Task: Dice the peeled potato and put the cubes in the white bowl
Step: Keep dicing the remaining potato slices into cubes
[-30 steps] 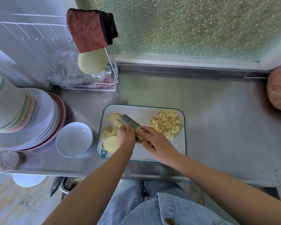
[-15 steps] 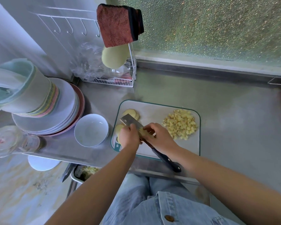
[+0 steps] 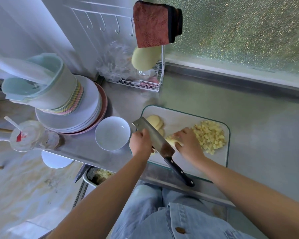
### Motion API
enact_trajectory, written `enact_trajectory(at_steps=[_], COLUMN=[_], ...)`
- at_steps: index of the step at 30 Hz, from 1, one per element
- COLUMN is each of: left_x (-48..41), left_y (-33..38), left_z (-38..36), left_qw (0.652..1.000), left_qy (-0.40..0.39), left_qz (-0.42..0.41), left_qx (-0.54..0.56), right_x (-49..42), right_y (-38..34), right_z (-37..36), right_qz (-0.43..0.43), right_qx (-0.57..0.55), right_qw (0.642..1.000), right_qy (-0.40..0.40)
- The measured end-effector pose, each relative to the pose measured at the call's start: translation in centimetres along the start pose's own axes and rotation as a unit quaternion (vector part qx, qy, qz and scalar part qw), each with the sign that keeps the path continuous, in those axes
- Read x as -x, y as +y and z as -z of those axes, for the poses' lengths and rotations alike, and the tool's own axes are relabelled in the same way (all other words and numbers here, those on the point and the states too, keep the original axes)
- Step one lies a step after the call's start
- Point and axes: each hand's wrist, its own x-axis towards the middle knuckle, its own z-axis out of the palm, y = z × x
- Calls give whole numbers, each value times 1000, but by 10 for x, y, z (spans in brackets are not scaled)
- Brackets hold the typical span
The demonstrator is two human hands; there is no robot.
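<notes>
A white cutting board (image 3: 183,118) lies on the steel counter. A pile of potato cubes (image 3: 209,137) sits at its right end, and a few potato slices (image 3: 154,121) at its far left. A cleaver (image 3: 155,137) stands tilted across the board, its black handle free and pointing toward me. My left hand (image 3: 140,144) grips the blade by its spine. My right hand (image 3: 188,145) curls over cut potato pieces (image 3: 173,141) against the blade's right face. The white bowl (image 3: 112,133) stands just left of the board, holding nothing I can make out.
Stacked plates (image 3: 72,121) with a tower of cups (image 3: 47,87) fill the counter's left end. A lidded plastic cup (image 3: 26,135) stands at the front left corner. A wire rack (image 3: 136,80) with a brown cloth (image 3: 152,26) is behind. A metal tray (image 3: 98,175) sits below the counter edge.
The view has swung left and lower. The cleaver's handle, hidden under my right hand a second ago, now sticks out free. My right hand has shifted right onto the cut pieces.
</notes>
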Motion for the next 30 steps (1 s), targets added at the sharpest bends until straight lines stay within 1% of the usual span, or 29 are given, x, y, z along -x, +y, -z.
enact_trajectory(at_steps=[4,5,7,8,10,13,14,15,17,19,20,21,22,23,24,25,26,27,28,30], left_x=[-5,-6,-6,-6,-5,-5,-3,-1,6,12,14,12,8,2,-4,-9,-14,-16,-17,-19], left_y=[3,5,11,13,20,27,30,32,38,40,38,34,29,24,17,11,6,2,-1,-5], left_z=[-2,-5,-11,-15,-23,-36,-40,-45,-51,-55,-56,-56,-56,-54,-53,-54,-55,-58,-60,-67], left_qw=[1000,1000,1000,999,999,999,999,998,995,985,982,980,972,939,880,815,756,711,679,645], left_qy=[9,13,19,22,13,-18,-30,-39,-66,-126,-155,-170,-168,-152,-143,-155,-178,-195,-200,-185], left_qz=[-3,-3,-9,-15,-19,2,7,11,7,-14,-41,-85,-156,-245,-333,-399,-437,-456,-465,-474], left_qx=[12,11,15,18,28,31,36,43,76,116,104,50,-53,-187,-306,-391,-453,-499,-532,-570], right_x=[-2,1,11,17,32,50,53,56,59,61,63,64,65,67,69,71,74,77,80,85], right_y=[-12,-15,-21,-24,-26,-22,-18,-16,-10,-5,-2,0,3,4,5,7,7,7,6,5], right_z=[18,26,40,46,54,56,54,53,50,51,52,53,53,55,56,56,58,59,59,56], right_qz=[12,10,4,1,-8,1,1,-9,-44,-85,-99,-113,-137,-159,-179,-197,-213,-220,-222,-224], right_qx=[-70,-92,-110,-94,-20,104,122,117,38,-40,-69,-102,-146,-194,-235,-268,-293,-314,-325,-321], right_qw=[996,994,993,995,1000,994,992,993,998,995,992,987,978,967,954,941,931,922,919,919], right_qy=[57,64,48,28,-12,-17,-14,-9,17,36,38,44,51,54,58,57,54,48,41,34])
